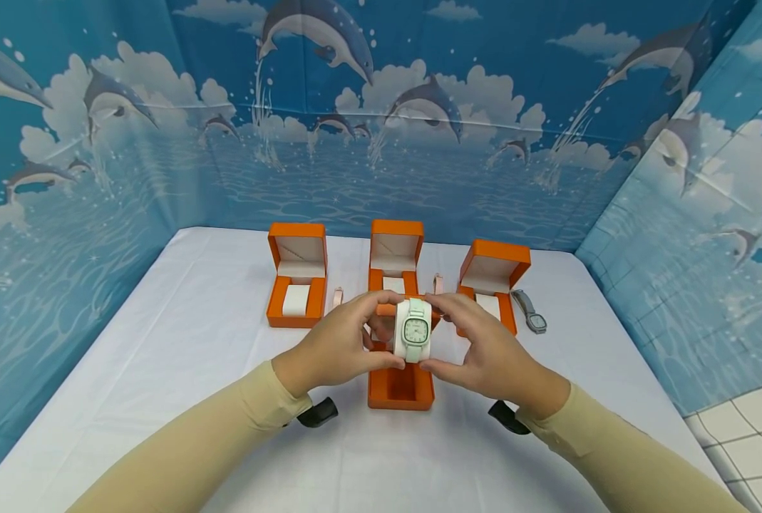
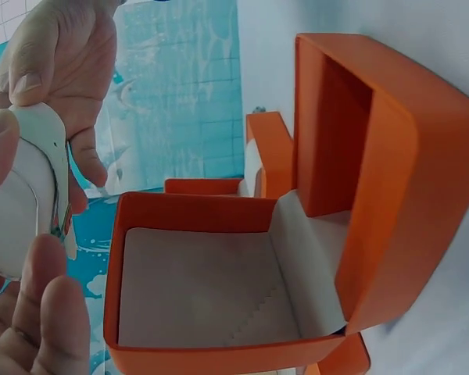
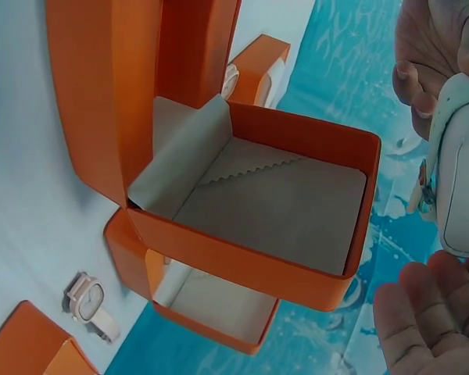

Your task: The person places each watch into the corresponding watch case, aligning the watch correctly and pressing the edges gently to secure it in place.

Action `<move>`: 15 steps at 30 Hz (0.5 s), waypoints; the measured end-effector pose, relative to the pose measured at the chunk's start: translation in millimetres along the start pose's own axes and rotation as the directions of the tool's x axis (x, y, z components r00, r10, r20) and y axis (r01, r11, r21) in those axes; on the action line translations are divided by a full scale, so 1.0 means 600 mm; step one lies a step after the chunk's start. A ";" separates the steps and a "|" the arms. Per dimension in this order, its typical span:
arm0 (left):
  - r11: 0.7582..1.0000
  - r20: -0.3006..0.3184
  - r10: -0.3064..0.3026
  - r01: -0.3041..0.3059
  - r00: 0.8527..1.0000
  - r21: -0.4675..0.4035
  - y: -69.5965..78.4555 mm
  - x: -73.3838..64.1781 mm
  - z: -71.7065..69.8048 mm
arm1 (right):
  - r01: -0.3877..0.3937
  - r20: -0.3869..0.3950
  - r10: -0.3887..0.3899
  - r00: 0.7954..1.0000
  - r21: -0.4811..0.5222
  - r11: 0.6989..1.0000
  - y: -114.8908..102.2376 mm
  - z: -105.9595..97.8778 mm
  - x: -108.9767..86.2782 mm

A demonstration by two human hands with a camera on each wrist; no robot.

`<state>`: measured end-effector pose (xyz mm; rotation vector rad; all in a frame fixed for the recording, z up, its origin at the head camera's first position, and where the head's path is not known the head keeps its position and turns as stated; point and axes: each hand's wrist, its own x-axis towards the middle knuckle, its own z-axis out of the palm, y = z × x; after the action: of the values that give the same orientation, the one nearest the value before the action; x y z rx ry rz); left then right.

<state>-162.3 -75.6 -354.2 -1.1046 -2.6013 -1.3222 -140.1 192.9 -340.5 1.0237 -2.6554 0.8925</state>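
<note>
A mint-green watch (image 1: 415, 330) with a squarish face is wrapped around a white watch pillow (image 1: 398, 335). My left hand (image 1: 345, 338) grips the pillow's left side, thumb low and index finger high. On the opposite side my right hand (image 1: 492, 349) holds it between thumb and fingers. Below the hands stands an open orange watch box (image 1: 401, 402) with a hollow base, partly hidden by them. Its pale lid lining (image 2: 195, 289) shows in the left wrist view. In the right wrist view the pale strap (image 3: 444, 117) curves over the pillow (image 3: 465, 187).
Behind stand three open orange boxes with white pillows: left (image 1: 296, 320), middle (image 1: 396, 228) and right (image 1: 496, 253). Pinkish watches lie beside the left box (image 1: 338, 297) and the middle box (image 1: 438, 283). A grey watch (image 1: 534, 320) lies right of the right box. White cloth (image 1: 227, 442) covers the table.
</note>
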 end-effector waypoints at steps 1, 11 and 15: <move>1.000 0.006 0.002 -0.002 1.000 0.002 0.000 -0.001 0.000 | 0.000 0.003 0.000 1.000 0.000 1.000 0.000 0.001 -0.001; 0.999 0.038 0.009 -0.010 0.999 0.037 -0.005 -0.013 0.008 | 0.013 0.017 -0.012 1.000 -0.057 0.998 0.002 0.011 -0.011; 0.999 0.040 -0.009 0.008 0.999 0.042 -0.009 -0.016 0.013 | 0.016 0.036 -0.014 0.999 -0.064 0.998 0.005 0.016 -0.014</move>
<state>-156.0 -77.7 -366.0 -1.1269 -2.6516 -1.2545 -135.3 193.6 -352.5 1.0531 -2.6827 0.7880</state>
